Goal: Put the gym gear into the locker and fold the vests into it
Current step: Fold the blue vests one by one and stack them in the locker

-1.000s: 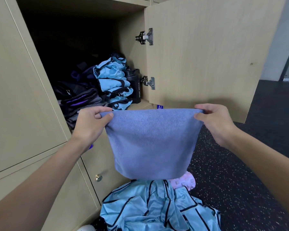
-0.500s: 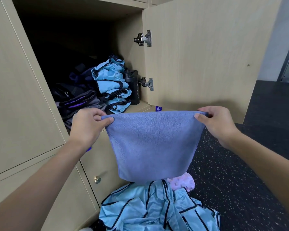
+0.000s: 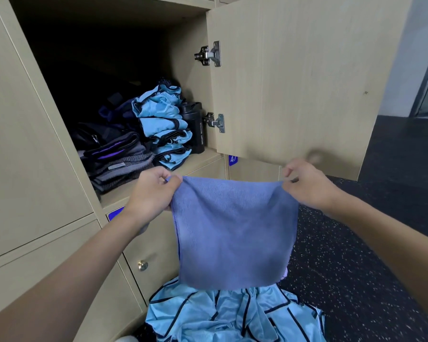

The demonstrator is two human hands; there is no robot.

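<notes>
Both hands pinch the top corners of a purple towel [image 3: 234,230], left hand [image 3: 150,193] and right hand [image 3: 308,185], so it hangs before the open locker [image 3: 188,166]; folded blue vests [image 3: 163,124], dark gear [image 3: 114,154] and a black bottle [image 3: 195,129] sit inside; loose vests [image 3: 232,314] lie on the speckled dark floor [image 3: 344,267]; pale wood door [image 3: 294,77] stands ajar.
</notes>
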